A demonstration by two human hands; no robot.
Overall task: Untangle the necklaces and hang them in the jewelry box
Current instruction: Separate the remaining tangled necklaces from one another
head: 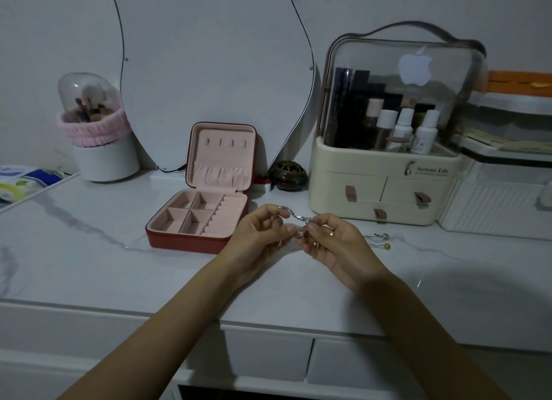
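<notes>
Currently both hands pinch the tangled necklaces (294,220) above the worktop (89,259).
Left hand (260,235) and right hand (334,241) grip curled on chain; likely light, limp, snag-prone; hold beside knot, not pendants.

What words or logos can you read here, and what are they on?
"Serious Life": on the cream cosmetics organizer, with a line beneath too small to read.
Apple logo, no words: a pale shape on its clear lid.
Bottle labels: too small.
Packets at far left: print blurred.
</notes>
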